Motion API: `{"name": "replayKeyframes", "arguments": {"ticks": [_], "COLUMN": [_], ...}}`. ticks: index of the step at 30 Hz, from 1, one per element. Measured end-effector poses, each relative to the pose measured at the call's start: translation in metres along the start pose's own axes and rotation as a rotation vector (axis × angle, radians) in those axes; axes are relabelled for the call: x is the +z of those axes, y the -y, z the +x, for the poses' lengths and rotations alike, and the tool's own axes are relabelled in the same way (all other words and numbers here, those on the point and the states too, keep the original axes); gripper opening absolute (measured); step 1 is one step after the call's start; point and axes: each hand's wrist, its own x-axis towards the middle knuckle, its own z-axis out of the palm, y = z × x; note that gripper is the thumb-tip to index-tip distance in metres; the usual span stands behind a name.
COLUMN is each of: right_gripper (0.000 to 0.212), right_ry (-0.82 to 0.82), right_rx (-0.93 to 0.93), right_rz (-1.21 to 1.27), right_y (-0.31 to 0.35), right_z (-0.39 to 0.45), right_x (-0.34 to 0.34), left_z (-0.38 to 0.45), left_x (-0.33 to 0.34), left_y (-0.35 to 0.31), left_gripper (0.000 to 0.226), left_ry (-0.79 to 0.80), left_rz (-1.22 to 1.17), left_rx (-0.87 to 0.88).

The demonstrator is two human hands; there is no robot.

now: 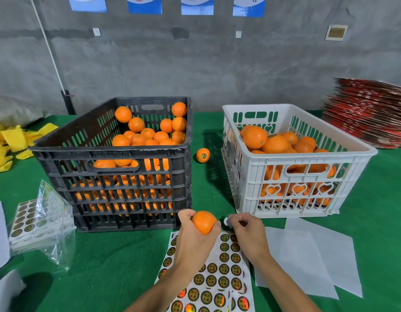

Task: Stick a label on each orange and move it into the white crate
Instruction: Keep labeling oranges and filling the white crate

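Your left hand (196,235) grips orange (203,222) over label sheet (219,275); right hand (247,230) pinches label (226,221) just beside it, before white crate (291,176).

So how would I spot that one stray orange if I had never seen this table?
Find the black crate and the white crate standing side by side on the green table. In the gap between them a single orange sits on the cloth, towards the far end. Unlike the others it lies in no crate and no hand, and it shows a round dark label.
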Motion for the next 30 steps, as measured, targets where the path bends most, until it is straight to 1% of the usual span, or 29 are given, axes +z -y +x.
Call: {"name": "replayKeyframes", "arguments": {"ticks": [2,4,8,10,13,15,17,19,20,22,25,27,30], "right_gripper": [0.021,0.016,0.011,0.017,0.029,0.031,0.039,0.051,0.057,0.068,0.075,0.069,0.064], "right_ry": [-0.110,-0.129,-0.003,0.060,0.135,0.129,0.096,0.046,0.014,-0.066,-0.271,-0.413,-0.587], "right_rx": [-0.159,-0.294,-0.374,-0.404,-0.424,-0.471,-0.562,-0.642,-0.681,-0.772,-0.880,-0.872,-0.736], "right_rz": [0.008,-0.008,-0.056,-0.040,-0.008,-0.035,-0.096,-0.165,-0.204,-0.319,-0.534,-0.583,-0.610], "right_y": [0.003,0.007,0.013,0.015,0.019,0.024,0.037,0.060,0.073,0.102,0.143,0.165,0.187], "right_z": [-0.005,-0.011,-0.017,-0.019,-0.024,-0.028,-0.026,-0.019,-0.014,-0.002,0.020,0.038,0.065], "right_x": [0.001,0.002,0.008,0.004,-0.005,-0.007,-0.009,-0.013,-0.016,-0.025,-0.047,-0.069,-0.106], "left_z": [-0.001,-0.002,-0.003,-0.003,-0.001,0.004,0.014,0.028,0.035,0.051,0.075,0.086,0.099], "left_x": [0.000,0.000,0.000,-0.001,-0.005,-0.009,-0.013,-0.016,-0.018,-0.018,-0.009,0.003,0.022], "left_y": [-0.002,-0.003,-0.001,0.000,-0.006,-0.017,-0.036,-0.064,-0.080,-0.113,-0.164,-0.203,-0.261], "left_gripper": [0.069,0.073,0.074,0.074,0.072,0.066,0.062,0.062,0.061,0.057,0.044,0.040,0.050], "left_ry": [0.014,0.048,0.077,0.088,0.136,0.151,0.164,0.205,0.215,0.204,0.222,0.255,0.316], "left_rz": [0.019,0.046,0.081,0.041,-0.078,-0.225,-0.412,-0.562,-0.583,-0.577,-0.575,-0.491,-0.316], "left_rx": [0.023,0.045,0.080,0.088,0.073,0.075,0.080,0.109,0.127,0.153,0.188,0.254,0.362]}}
